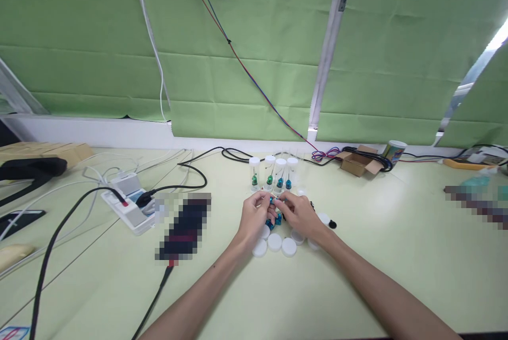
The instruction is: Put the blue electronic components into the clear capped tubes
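pinching by left hand (256, 210) seen: small blue piece (271, 200) held at fingertips. right hand (297, 212) curled just beside, its grip cannot be told. blue pieces (278, 219) strewn beneath, white lids (274, 242) scattered nearer, capped vials (269, 162) lined up beyond.

Curled left hand (255, 212) beside curled right hand (297, 213)

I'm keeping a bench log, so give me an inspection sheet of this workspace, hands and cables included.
Surface: pale table.
Work items: four capped tubes with green or blue pieces inside; loose blue pieces; loose white caps.
Clutter: power strip at left, cardboard box and can at right.
Hands: left hand and right hand meet at a small blue piece; which grips it is unclear.
Cables: black cable at left; red and blue wires behind.
Surroundings: green blinds.
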Action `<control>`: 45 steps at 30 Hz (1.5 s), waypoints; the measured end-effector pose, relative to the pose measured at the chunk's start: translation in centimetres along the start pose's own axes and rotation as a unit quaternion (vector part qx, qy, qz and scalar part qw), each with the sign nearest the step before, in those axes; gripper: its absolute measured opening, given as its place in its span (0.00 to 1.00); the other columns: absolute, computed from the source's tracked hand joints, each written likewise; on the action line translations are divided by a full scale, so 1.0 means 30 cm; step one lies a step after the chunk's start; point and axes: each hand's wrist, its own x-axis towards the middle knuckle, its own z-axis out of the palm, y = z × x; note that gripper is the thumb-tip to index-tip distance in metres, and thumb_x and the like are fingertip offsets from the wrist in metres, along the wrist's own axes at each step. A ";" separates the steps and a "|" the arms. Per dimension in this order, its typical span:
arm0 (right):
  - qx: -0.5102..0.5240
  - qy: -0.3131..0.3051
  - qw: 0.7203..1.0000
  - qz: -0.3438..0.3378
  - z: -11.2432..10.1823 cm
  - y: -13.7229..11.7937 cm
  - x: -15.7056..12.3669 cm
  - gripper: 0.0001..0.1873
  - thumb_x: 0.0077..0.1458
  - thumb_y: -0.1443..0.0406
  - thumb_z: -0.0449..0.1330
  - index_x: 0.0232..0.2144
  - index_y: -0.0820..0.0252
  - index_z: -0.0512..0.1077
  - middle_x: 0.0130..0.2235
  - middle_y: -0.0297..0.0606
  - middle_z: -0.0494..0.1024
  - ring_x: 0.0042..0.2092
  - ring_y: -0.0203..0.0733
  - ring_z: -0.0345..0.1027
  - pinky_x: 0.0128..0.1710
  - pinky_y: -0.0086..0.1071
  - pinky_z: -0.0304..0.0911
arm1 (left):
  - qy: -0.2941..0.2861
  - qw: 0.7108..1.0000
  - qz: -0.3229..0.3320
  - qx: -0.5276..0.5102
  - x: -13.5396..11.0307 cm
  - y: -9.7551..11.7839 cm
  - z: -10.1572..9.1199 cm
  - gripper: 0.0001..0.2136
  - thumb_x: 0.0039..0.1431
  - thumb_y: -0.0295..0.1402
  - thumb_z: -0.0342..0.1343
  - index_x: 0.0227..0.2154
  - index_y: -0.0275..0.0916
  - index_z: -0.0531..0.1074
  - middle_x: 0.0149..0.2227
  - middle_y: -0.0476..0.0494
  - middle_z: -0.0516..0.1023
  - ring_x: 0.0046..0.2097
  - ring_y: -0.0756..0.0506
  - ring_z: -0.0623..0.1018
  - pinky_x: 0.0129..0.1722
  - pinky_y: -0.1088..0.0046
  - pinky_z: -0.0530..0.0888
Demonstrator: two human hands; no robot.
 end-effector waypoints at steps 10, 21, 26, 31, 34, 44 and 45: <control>-0.022 -0.003 1.000 0.016 0.001 0.005 0.005 0.24 0.64 0.54 0.45 0.19 0.58 0.62 0.17 0.30 0.65 0.21 0.34 0.55 0.24 0.28 0.50 | 0.001 1.000 0.000 0.003 -0.004 0.002 0.001 0.14 0.52 0.43 0.58 0.29 0.35 0.70 0.22 0.48 0.70 0.22 0.50 0.72 0.18 0.76 0.69; -0.021 -0.005 1.000 0.007 0.002 0.000 -0.002 0.14 0.61 0.55 0.52 0.30 0.57 0.69 0.17 0.26 0.64 0.20 0.33 0.54 0.24 0.28 0.49 | 0.005 1.000 0.002 0.000 0.000 -0.004 0.000 0.14 0.51 0.42 0.58 0.29 0.35 0.70 0.20 0.48 0.70 0.20 0.51 0.71 0.17 0.76 0.68; -0.027 -0.008 1.000 0.003 0.003 0.001 0.001 0.19 0.63 0.55 0.49 0.22 0.58 0.64 0.17 0.27 0.62 0.21 0.32 0.52 0.24 0.28 0.47 | 0.002 1.000 0.003 -0.002 0.001 -0.006 0.002 0.13 0.51 0.42 0.59 0.28 0.35 0.70 0.20 0.48 0.70 0.20 0.50 0.71 0.17 0.76 0.69; -0.025 -0.008 1.000 0.010 0.006 0.006 0.003 0.22 0.63 0.55 0.48 0.20 0.58 0.61 0.17 0.27 0.61 0.20 0.32 0.50 0.23 0.28 0.46 | 0.000 1.000 0.001 0.001 -0.001 -0.002 0.003 0.14 0.51 0.43 0.58 0.28 0.35 0.70 0.19 0.49 0.70 0.20 0.50 0.71 0.17 0.76 0.68; -0.024 -0.005 1.000 0.007 0.005 0.006 0.004 0.22 0.63 0.55 0.48 0.20 0.58 0.61 0.17 0.27 0.61 0.21 0.32 0.50 0.23 0.28 0.46 | -0.003 1.000 0.000 0.003 -0.002 -0.003 0.002 0.14 0.52 0.43 0.58 0.28 0.35 0.70 0.19 0.49 0.70 0.20 0.51 0.71 0.18 0.76 0.68; 0.028 -0.012 0.999 0.015 0.000 -0.003 0.003 0.23 0.63 0.55 0.48 0.18 0.58 0.61 0.15 0.29 0.65 0.20 0.34 0.56 0.23 0.28 0.51 | -0.011 1.000 -0.004 -0.008 -0.003 -0.001 0.002 0.14 0.52 0.43 0.58 0.28 0.35 0.70 0.20 0.49 0.69 0.20 0.50 0.72 0.17 0.76 0.69; 0.028 -0.011 0.999 0.018 0.000 -0.003 0.003 0.24 0.63 0.54 0.48 0.18 0.58 0.61 0.15 0.29 0.65 0.20 0.34 0.56 0.23 0.28 0.51 | -0.010 1.000 -0.006 -0.012 -0.004 0.001 0.004 0.14 0.52 0.43 0.58 0.28 0.35 0.70 0.20 0.49 0.69 0.21 0.50 0.72 0.17 0.76 0.69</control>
